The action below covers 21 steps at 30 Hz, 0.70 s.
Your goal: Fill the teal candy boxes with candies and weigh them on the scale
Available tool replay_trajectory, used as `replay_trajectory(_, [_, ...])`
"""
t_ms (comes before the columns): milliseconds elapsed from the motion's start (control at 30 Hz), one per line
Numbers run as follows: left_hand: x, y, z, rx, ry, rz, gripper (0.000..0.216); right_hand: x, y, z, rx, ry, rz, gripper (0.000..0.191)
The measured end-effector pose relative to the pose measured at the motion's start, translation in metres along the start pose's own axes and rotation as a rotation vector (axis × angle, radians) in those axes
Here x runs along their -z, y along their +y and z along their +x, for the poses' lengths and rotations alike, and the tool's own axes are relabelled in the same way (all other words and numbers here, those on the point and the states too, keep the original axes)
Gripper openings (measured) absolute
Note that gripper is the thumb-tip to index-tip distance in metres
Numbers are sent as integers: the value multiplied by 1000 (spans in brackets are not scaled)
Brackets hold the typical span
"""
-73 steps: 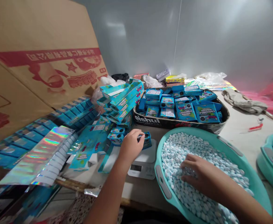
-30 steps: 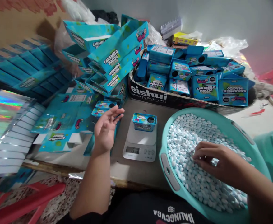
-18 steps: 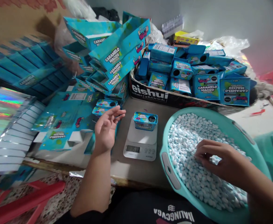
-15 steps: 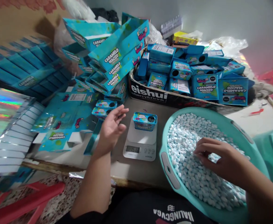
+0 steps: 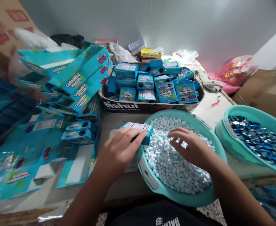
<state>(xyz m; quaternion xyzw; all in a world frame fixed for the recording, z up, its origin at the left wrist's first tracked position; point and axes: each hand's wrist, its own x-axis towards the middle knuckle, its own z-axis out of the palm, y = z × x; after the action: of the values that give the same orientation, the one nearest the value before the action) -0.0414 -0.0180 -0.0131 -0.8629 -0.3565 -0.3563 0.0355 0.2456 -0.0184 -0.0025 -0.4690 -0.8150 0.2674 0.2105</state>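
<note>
My left hand point(image 5: 119, 147) is closed around a small blue candy box point(image 5: 138, 126), tilted on its side at the left rim of the turquoise basin point(image 5: 149, 185). White and pale-blue candies point(image 5: 175, 169) fill that basin. Just over them hovers my right hand point(image 5: 190, 142), its fingers apart and holding nothing that I can see. The white kitchen scale point(image 5: 131, 167) lies mostly hidden beneath my left hand. Two small boxes point(image 5: 79, 135) stand to the left, behind an open blue display tray point(image 5: 80, 163).
A black carton point(image 5: 126, 107) heaped with small blue boxes point(image 5: 166, 92) stands behind the basin. Stacked blue display trays point(image 5: 74, 81) rise at left, above flat printed cardboard point(image 5: 17, 175). At right, another turquoise basin point(image 5: 227, 125) holds shiny blue lids point(image 5: 258, 138).
My left hand has taken the candy box off the scale and tilted it toward the basin. My right hand has risen slightly from the candies and spread its fingers. The view has swung right.
</note>
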Motion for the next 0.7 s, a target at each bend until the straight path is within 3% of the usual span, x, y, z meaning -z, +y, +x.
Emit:
replay_trajectory(200, [-9, -14, -12, 123, 102, -67, 68, 3, 0, -2, 16, -1, -61, 16])
replay_trajectory(367, [-18, -29, -40, 595, 194, -307, 44, 1, 4, -1, 3, -58, -92, 15])
replay_trajectory(500, [-21, -47, -61, 954, 138, -631, 56, -2, 8, 0, -6, -118, -98, 16])
replay_trajectory(567, [-19, -54, -66, 1014, 149, -710, 72, -3, 9, 1, -4, -142, -93, 16])
replay_trajectory(633, [-17, -57, -69, 983, 205, -776, 84, -4, 11, 2, 11, -155, -86, 15])
replay_trajectory(700, [-16, -57, -71, 923, 295, -833, 82, -4, 11, 2, 27, -167, -80, 15])
